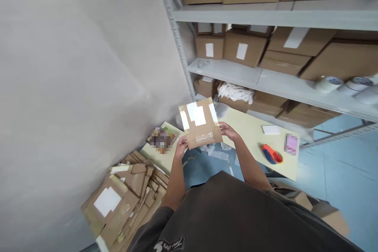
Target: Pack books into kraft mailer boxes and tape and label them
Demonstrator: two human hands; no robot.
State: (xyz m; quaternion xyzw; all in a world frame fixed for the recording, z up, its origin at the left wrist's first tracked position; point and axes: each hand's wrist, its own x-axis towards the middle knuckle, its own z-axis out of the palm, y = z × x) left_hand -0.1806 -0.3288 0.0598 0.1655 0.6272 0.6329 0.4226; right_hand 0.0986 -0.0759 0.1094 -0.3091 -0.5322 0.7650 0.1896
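Between my two hands I hold a cardboard box, with white labels on its face and clear tape along the near edge. My left hand grips its near left corner. At the right edge, my right hand has its fingers on the cardboard. The box is raised in front of me, over the gap between the pale table tops. Its underside and the fingertips beneath it are hidden. On the table to the right lies a red and blue tape dispenser.
A pile of flattened cardboard boxes stands at lower left. Metal shelves with boxes and tape rolls rise ahead. A small white box lies on the right table. Scraps litter the blue floor. A wall bounds the left.
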